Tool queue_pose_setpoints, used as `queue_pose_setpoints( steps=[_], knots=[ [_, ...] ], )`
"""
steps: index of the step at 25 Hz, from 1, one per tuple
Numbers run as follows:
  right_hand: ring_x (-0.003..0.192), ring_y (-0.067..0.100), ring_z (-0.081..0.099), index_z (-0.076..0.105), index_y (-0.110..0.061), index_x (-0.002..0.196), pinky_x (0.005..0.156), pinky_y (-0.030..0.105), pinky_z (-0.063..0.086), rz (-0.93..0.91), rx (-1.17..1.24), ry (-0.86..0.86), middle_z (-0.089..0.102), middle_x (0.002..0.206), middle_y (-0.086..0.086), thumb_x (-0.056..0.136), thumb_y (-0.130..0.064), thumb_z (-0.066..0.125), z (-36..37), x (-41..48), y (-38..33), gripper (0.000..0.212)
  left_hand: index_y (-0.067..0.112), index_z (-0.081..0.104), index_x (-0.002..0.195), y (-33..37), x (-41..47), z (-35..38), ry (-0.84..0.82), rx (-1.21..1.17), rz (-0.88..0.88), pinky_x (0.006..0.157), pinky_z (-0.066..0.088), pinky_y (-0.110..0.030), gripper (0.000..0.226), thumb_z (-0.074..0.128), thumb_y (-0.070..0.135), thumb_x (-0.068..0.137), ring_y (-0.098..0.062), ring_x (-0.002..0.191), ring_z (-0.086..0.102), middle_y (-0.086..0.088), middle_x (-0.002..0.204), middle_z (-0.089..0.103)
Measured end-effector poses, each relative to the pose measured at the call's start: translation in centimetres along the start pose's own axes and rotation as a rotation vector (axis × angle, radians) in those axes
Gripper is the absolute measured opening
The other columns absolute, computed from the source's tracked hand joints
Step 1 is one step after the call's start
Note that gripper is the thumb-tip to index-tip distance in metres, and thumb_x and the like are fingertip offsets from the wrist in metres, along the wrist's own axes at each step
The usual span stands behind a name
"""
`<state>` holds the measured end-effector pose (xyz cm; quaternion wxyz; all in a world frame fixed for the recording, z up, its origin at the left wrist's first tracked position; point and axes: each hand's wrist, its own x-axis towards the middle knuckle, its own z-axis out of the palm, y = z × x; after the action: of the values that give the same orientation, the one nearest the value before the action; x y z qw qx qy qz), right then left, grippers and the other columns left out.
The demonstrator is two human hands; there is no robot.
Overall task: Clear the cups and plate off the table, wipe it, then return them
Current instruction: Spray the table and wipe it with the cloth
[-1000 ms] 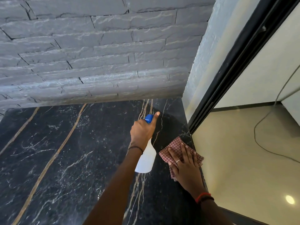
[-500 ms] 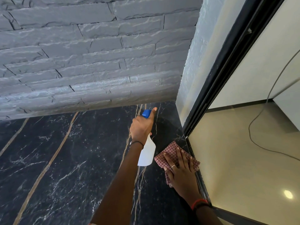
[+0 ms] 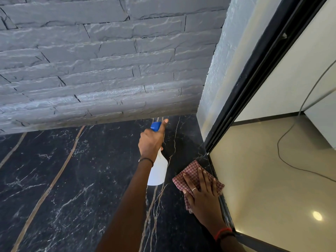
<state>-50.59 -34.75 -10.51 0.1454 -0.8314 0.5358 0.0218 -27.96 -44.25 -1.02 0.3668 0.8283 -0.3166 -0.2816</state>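
My left hand [image 3: 151,142] grips a white spray bottle [image 3: 159,171] with a blue nozzle [image 3: 155,126], index finger stretched along the top, pointing at the table's far right corner. My right hand [image 3: 201,191] lies flat, fingers spread, pressing a red-and-white checked cloth [image 3: 190,171] onto the black marble table [image 3: 63,188] close to its right edge. No cups or plate are in view.
A grey stone-brick wall [image 3: 100,70] runs along the table's far side. A white textured pillar [image 3: 218,70] and a black frame [image 3: 258,70] bound the right. Beyond the right edge lies a beige floor [image 3: 272,179] with a thin cable [image 3: 283,155].
Both hands and the view have shifted a little toward the far right corner. The cloth has slid slightly forward along the right edge. The grip on the bottle is unchanged.
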Motion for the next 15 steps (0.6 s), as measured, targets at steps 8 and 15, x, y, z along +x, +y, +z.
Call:
queue_pose_setpoints(
  steps=[8, 15],
  knots=[
    [0.147, 0.034, 0.009, 0.029, -0.035, 0.147, 0.118, 0.057, 0.007, -0.029, -0.008, 0.062, 0.020, 0.157, 0.018, 0.098, -0.045, 0.036, -2.0, 9.3, -0.3, 0.051, 0.012, 0.060, 0.086, -0.9, 1.8, -1.7, -0.042, -0.075, 0.010, 0.062, 0.050, -0.029, 0.053, 0.047, 0.064, 0.088, -0.017, 0.061, 0.060, -0.007, 0.073, 0.065],
    [0.147, 0.032, 0.003, 0.019, -0.038, 0.150, 0.118, 0.052, 0.001, 0.014, 0.036, 0.015, 0.001, 0.161, 0.012, 0.099, -0.048, 0.032, -3.4, 22.6, -4.4, 0.053, 0.016, 0.059, 0.086, -2.8, 3.8, -4.6, -0.044, -0.089, 0.026, 0.078, 0.058, -0.038, 0.048, 0.047, 0.063, 0.088, -0.024, 0.074, 0.069, -0.009, 0.077, 0.069]
  ],
)
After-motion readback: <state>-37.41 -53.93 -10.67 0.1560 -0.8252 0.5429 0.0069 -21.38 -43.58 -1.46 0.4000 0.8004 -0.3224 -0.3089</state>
